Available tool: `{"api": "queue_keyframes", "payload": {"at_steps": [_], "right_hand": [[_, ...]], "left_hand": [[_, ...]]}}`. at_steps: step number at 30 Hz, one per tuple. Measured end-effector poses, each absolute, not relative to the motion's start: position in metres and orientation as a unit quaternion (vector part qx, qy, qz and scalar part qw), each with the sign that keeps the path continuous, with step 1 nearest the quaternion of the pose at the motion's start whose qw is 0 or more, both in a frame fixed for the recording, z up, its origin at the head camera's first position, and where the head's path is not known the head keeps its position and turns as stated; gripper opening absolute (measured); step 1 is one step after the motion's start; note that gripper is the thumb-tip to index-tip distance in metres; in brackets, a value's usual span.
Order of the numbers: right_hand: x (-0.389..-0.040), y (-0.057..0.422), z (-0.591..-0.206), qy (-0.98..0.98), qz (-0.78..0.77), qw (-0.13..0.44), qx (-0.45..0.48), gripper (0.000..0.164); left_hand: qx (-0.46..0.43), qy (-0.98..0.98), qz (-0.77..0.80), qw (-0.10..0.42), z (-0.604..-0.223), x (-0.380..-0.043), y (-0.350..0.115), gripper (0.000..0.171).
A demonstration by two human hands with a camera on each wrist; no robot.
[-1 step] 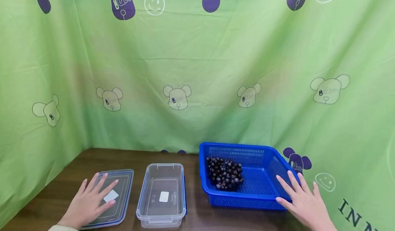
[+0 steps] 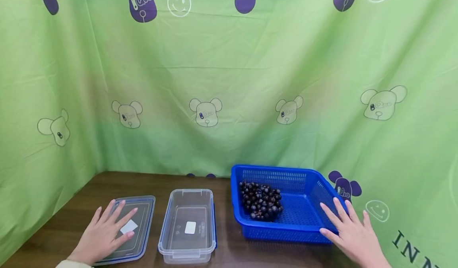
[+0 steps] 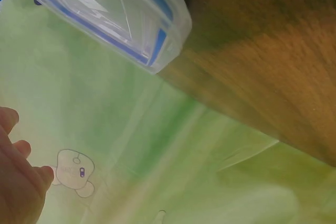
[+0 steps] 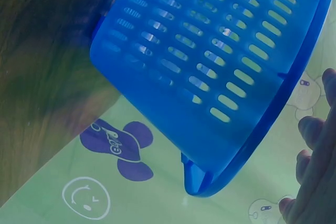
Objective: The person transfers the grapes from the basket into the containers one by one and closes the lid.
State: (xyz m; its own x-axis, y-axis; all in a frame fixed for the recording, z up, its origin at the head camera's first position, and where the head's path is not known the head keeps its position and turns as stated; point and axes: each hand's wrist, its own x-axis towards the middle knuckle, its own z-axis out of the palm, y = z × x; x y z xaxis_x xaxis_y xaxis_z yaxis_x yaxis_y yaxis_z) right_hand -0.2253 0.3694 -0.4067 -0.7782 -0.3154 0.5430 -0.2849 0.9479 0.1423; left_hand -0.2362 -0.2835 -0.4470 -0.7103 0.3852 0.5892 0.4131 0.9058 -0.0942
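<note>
My left hand is held with fingers spread above a clear plastic lid that has a blue seal and a white label. To its right stands a clear rectangular food container, uncovered, with a white label. A bunch of dark grapes lies in the left part of a blue plastic basket. My right hand, fingers spread, is at the basket's right side and overlaps its rim in the head view. In the right wrist view its fingertips appear apart from the slotted basket wall. Neither hand grips anything.
All of this sits on a dark brown wooden table. Green cloth printed with bears and smiley faces hangs behind the table and along both sides. The container stands between the lid and the basket.
</note>
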Motion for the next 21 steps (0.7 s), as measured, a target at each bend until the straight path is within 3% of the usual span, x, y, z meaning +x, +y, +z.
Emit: {"api": "queue_keyframes", "payload": {"at_steps": [13, 21], "right_hand": [[-0.231, 0.354, -0.395, -0.957, 0.046, 0.240, 0.158, 0.070], [-0.253, 0.331, -0.341, -0.954, 0.226, 0.116, 0.158, 0.056]], "left_hand": [[-0.225, -0.927, -0.034, 0.297, -0.444, -0.237, -0.280, 0.066], [-0.236, -0.938, -0.045, 0.249, -0.432, -0.239, -0.264, 0.058]]}}
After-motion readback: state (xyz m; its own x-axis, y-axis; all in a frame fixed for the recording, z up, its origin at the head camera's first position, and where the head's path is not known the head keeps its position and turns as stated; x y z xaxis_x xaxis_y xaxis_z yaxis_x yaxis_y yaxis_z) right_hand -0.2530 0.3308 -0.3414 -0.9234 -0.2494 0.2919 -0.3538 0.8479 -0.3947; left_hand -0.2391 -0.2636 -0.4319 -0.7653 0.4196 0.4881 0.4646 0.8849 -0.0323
